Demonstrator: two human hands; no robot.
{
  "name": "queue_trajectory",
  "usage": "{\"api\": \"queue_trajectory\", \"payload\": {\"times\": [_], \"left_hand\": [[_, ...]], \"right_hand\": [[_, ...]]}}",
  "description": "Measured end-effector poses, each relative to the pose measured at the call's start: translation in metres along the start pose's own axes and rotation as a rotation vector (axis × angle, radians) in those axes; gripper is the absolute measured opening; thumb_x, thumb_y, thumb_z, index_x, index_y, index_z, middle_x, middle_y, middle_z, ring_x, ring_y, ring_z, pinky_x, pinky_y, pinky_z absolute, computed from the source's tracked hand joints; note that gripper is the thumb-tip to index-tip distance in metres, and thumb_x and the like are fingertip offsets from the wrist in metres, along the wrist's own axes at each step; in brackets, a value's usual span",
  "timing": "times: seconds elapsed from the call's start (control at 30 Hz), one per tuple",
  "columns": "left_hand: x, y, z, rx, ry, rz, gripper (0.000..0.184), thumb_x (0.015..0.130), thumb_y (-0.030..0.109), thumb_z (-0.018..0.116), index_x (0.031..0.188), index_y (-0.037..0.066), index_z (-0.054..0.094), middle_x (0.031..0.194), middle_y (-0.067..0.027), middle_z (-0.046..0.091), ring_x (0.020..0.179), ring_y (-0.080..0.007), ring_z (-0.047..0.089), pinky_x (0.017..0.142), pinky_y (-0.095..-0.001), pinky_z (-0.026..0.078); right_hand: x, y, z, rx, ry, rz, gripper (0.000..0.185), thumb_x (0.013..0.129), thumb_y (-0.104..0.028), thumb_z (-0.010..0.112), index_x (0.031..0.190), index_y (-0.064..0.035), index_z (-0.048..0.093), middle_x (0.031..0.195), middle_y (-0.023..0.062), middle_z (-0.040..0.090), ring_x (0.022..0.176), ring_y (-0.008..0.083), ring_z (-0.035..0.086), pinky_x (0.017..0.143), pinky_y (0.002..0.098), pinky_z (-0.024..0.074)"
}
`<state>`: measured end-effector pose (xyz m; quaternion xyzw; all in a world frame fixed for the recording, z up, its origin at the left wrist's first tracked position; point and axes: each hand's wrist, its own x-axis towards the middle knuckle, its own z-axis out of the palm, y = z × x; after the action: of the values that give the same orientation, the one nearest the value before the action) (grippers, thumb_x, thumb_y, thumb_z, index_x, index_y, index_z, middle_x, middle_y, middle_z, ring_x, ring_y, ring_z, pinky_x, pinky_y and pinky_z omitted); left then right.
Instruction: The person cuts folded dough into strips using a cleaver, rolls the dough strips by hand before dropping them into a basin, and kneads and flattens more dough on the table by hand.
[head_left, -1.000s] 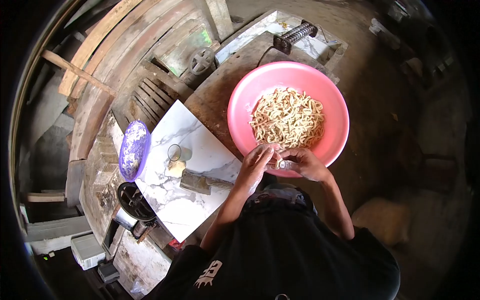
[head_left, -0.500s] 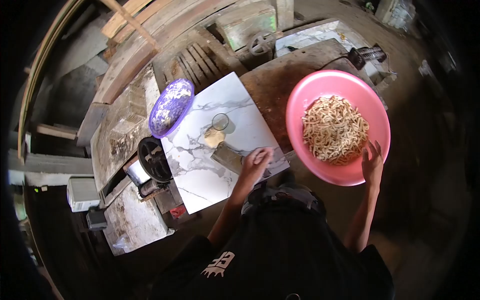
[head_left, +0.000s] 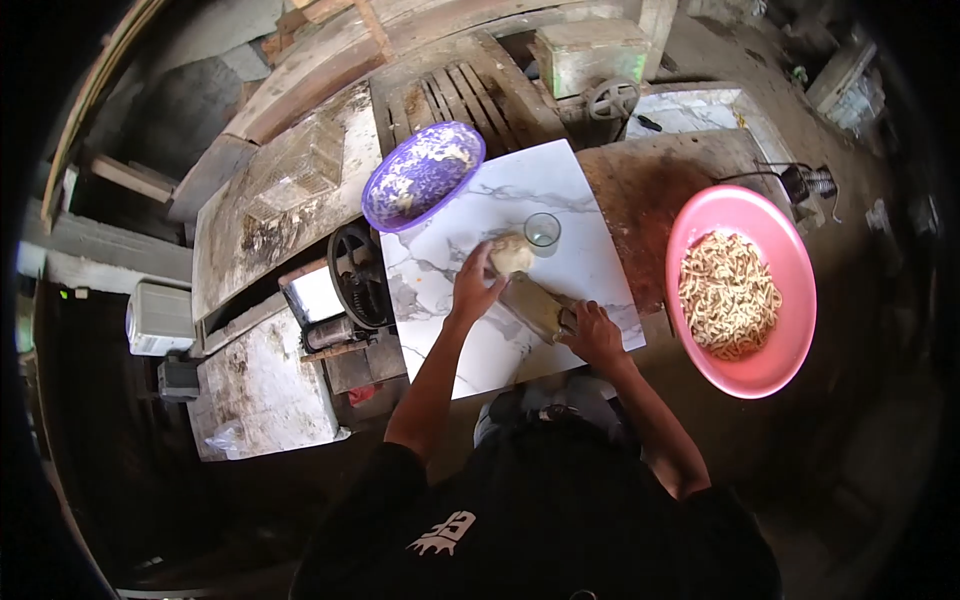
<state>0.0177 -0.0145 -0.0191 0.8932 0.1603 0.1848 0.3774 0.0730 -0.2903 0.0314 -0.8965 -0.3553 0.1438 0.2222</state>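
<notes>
A small lump of pale dough lies on the white marbled board. Against its left edge is my left hand, fingers curved and thumb apart, not closed round it. My right hand is wrapped round the handle end of a broad-bladed cleaver. The blade lies flat or nearly so over the board, its far end close to the dough. Just beyond the dough stands a clear drinking glass.
A pink basin of short dough strips stands at the right. At the board's back left is a purple basin smeared with dough. A machine with a black wheel adjoins the board's left side.
My right hand has left the pink basin and taken hold of the cleaver. My left hand has moved to the dough. The whole view has shifted, with the basins now further right.
</notes>
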Motion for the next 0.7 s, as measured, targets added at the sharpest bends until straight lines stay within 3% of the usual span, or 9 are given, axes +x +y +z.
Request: {"api": "queue_trajectory", "payload": {"times": [0.03, 0.17, 0.23, 0.27, 0.33, 0.4, 0.5, 0.6, 0.7], "left_hand": [[0.006, -0.006, -0.001, 0.132, -0.112, 0.047, 0.073, 0.078, 0.028, 0.073, 0.141, 0.009, 0.041, 0.141, -0.0146, 0.046, 0.128, -0.0329, 0.045, 0.103, -0.0442, 0.039], [0.019, -0.009, -0.008, 0.204, -0.168, 0.073, 0.076, 0.075, 0.037, 0.077, 0.14, 0.012, 0.045, 0.138, -0.0121, 0.049, 0.126, -0.0319, 0.046, 0.106, -0.0458, 0.035], [0.024, -0.012, -0.017, 0.169, -0.194, 0.1, 0.073, 0.076, 0.037, 0.076, 0.138, 0.012, 0.047, 0.136, -0.0117, 0.051, 0.124, -0.0315, 0.047, 0.105, -0.0458, 0.035], [0.027, -0.013, -0.02, 0.144, -0.226, 0.128, 0.07, 0.077, 0.037, 0.076, 0.136, 0.012, 0.049, 0.134, -0.0113, 0.052, 0.122, -0.0312, 0.048, 0.104, -0.0459, 0.036], [0.029, -0.019, -0.021, 0.121, -0.227, 0.174, 0.065, 0.078, 0.036, 0.075, 0.134, 0.011, 0.051, 0.131, -0.0114, 0.054, 0.119, -0.0311, 0.05, 0.102, -0.0455, 0.037], [0.03, -0.028, -0.019, 0.099, -0.229, 0.212, 0.061, 0.08, 0.035, 0.074, 0.132, 0.01, 0.053, 0.128, -0.0114, 0.055, 0.117, -0.031, 0.051, 0.101, -0.045, 0.037], [0.026, -0.039, -0.013, 0.057, -0.177, 0.297, 0.054, 0.083, 0.032, 0.071, 0.128, 0.007, 0.055, 0.124, -0.0122, 0.058, 0.114, -0.0319, 0.053, 0.1, -0.0439, 0.039], [0.018, -0.037, -0.014, 0.07, -0.079, 0.295, 0.05, 0.084, 0.03, 0.07, 0.125, 0.005, 0.056, 0.121, -0.013, 0.059, 0.112, -0.0322, 0.054, 0.099, -0.0434, 0.04], [0.014, -0.03, -0.02, 0.046, -0.004, 0.359, 0.048, 0.084, 0.028, 0.07, 0.124, 0.005, 0.057, 0.121, -0.0135, 0.06, 0.111, -0.0322, 0.055, 0.096, -0.0433, 0.042]], "right_hand": [[0.005, 0.0, 0.01, -0.031, 0.004, -0.004, 0.064, 0.075, -0.034, 0.078, 0.123, -0.0013, 0.052, 0.117, 0.0206, 0.054, 0.107, 0.0381, 0.057, 0.085, 0.0461, 0.052], [0.011, 0.005, 0.025, -0.03, 0.071, 0.025, 0.058, 0.07, -0.026, 0.082, 0.116, -0.0016, 0.056, 0.109, 0.0192, 0.06, 0.1, 0.0382, 0.061, 0.085, 0.0461, 0.0508], [0.006, 0.001, 0.021, 0.171, -0.021, 0.096, 0.052, 0.071, -0.023, 0.079, 0.111, 0.0003, 0.056, 0.104, 0.0203, 0.064, 0.098, 0.0383, 0.062, 0.085, 0.045, 0.0506], [0.003, 0.0, 0.018, 0.158, -0.021, 0.097, 0.052, 0.071, -0.023, 0.079, 0.111, 0.0003, 0.056, 0.104, 0.0203, 0.064, 0.098, 0.0383, 0.062, 0.085, 0.045, 0.0506], [-0.005, -0.012, 0.005, 0.27, -0.246, 0.301, 0.046, 0.074, -0.024, 0.075, 0.108, 0.0006, 0.057, 0.097, 0.0214, 0.066, 0.095, 0.0391, 0.063, 0.083, 0.0441, 0.0507], [-0.018, -0.023, 0.009, 0.237, -0.262, 0.315, 0.047, 0.077, -0.027, 0.071, 0.112, -0.0009, 0.053, 0.093, 0.0235, 0.066, 0.092, 0.0426, 0.063, 0.081, 0.0464, 0.0503], [-0.036, -0.033, 0.023, 0.282, -0.093, 0.298, 0.043, 0.085, -0.025, 0.064, 0.115, -0.0035, 0.042, 0.088, 0.0263, 0.063, 0.085, 0.0474, 0.062, 0.074, 0.0506, 0.0504], [-0.035, -0.059, 0.024, 0.347, 0.075, 0.256, 0.037, 0.09, -0.025, 0.062, 0.113, -0.0027, 0.044, 0.084, 0.0253, 0.062, 0.079, 0.0474, 0.063, 0.069, 0.0497, 0.0507], [-0.011, -0.1, 0.005, 0.405, 0.054, 0.347, 0.031, 0.094, -0.024, 0.059, 0.112, -0.0027, 0.045, 0.082, 0.0251, 0.062, 0.077, 0.0474, 0.062, 0.065, 0.0487, 0.0498]]}}
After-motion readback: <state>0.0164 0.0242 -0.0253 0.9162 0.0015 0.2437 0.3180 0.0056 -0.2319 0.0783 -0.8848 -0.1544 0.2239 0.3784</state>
